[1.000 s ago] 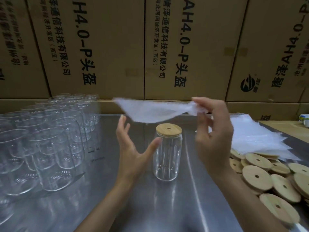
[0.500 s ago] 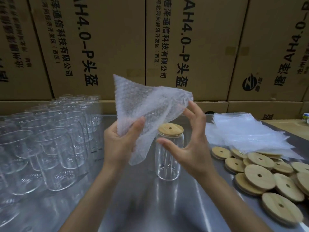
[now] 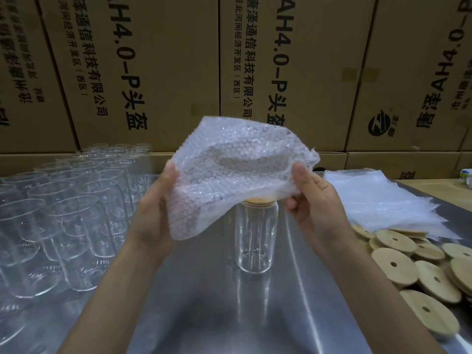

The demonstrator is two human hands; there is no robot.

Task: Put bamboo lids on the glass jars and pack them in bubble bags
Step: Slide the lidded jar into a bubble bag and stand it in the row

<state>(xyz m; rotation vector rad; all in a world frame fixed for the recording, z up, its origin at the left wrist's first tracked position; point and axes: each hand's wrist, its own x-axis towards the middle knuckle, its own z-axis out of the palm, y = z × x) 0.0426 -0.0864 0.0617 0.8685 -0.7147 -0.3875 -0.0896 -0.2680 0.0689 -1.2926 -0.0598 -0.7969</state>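
A clear glass jar [image 3: 256,238] stands upright mid-table, with a bamboo lid [image 3: 258,201] on its top, mostly hidden by a white bubble bag [image 3: 229,172]. That bag is held in the air just above the jar. My left hand [image 3: 158,215] grips the bag's left edge and my right hand [image 3: 313,208] grips its right edge, pulling its mouth apart. Loose bamboo lids [image 3: 419,267] with centre holes lie piled at the right. Several open glass jars [image 3: 63,221] stand in rows at the left.
A stack of flat bubble bags [image 3: 378,200] lies at the back right, partly over the lids. Tall printed cardboard boxes [image 3: 158,72] wall off the back. The steel table [image 3: 229,315] reflects light in front of the jar.
Both hands took hold of the bubble bag's edges and spread it wider. The bag dropped lower, so it now covers the top of the lidded jar.
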